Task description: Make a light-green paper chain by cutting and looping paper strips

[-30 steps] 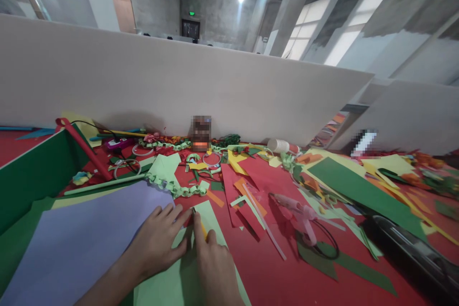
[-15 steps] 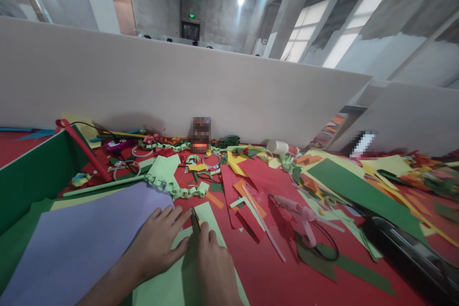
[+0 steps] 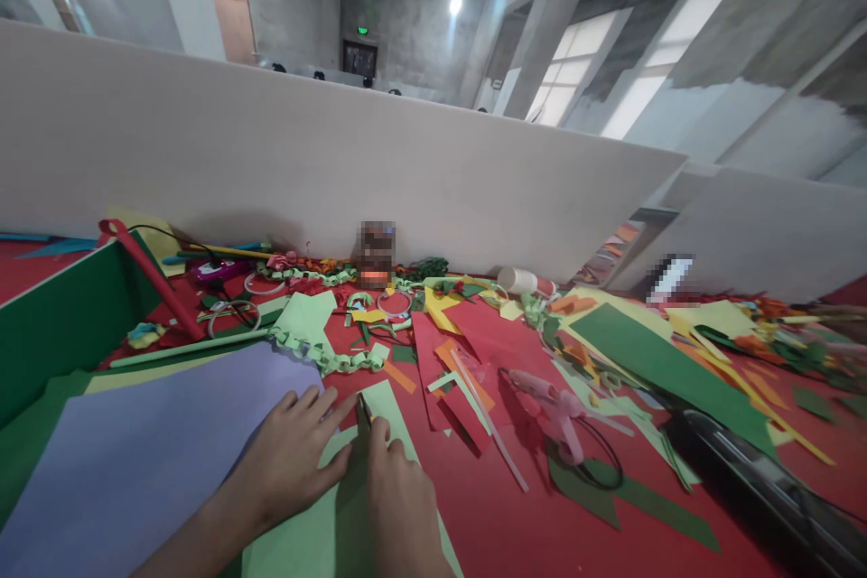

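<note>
My left hand [image 3: 291,456] lies flat with fingers spread on a light green paper sheet [image 3: 339,524], its fingertips reaching the sheet's far end. Right beside it, my right hand [image 3: 399,497] is closed round a thin dark and yellow tool [image 3: 364,411], whose tip rests on the green sheet near my left fingertips. A large lilac paper sheet [image 3: 135,452] lies just left of my left hand.
A pink glue gun [image 3: 552,402] with a black cord lies to the right on the red table [image 3: 515,515]. Paper scraps, a green paper chain [image 3: 325,357], tape rings and a white cup [image 3: 518,280] litter the back. A white partition [image 3: 339,172] bounds the table; a dark green sheet [image 3: 664,361] lies right.
My right hand has slid the tool a little farther up the green sheet. The view has shifted slightly to the right. My left hand stays flat on the paper.
</note>
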Demonstrator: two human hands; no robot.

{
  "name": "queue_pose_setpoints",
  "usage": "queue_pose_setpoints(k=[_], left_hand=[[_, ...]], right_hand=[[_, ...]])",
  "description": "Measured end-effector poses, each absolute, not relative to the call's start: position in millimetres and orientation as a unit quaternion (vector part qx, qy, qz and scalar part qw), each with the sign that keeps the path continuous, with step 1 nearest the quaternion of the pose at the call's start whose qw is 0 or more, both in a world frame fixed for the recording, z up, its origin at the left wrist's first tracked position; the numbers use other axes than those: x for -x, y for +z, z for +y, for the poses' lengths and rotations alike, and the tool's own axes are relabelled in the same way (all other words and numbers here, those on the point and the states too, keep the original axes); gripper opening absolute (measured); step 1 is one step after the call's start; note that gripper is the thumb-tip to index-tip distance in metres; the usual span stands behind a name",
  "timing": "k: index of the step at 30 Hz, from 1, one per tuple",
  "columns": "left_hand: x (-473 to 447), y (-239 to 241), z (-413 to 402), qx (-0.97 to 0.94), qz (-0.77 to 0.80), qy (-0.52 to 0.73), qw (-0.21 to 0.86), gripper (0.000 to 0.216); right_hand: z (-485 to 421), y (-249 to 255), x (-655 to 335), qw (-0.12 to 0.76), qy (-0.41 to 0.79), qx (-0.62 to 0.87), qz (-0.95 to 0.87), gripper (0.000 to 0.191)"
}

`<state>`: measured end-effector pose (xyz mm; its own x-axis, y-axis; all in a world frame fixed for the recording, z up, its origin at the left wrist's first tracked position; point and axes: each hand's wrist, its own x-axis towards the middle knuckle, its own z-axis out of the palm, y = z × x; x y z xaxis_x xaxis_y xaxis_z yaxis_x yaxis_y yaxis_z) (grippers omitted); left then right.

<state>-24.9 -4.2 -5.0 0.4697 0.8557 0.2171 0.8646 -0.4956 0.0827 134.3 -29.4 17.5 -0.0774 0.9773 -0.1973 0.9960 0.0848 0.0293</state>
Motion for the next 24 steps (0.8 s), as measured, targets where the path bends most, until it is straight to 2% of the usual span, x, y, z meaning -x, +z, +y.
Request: queue_pose_setpoints(k=[14,24], left_hand=[[23.5,-3.0,-5.9,0.847,-0.524,-0.087,-0.004,0.048],[24.2,-5.4,-5.8,0.844,-0.529,-0.086,-0.001,0.048]], right_hand=[[-45.2,5.0,-140.7,0.041,0.053,-0.649,0.758,0.022],[-52.0,29.9,-134.3,0.09,0.037,-0.671,0.735,0.026]])
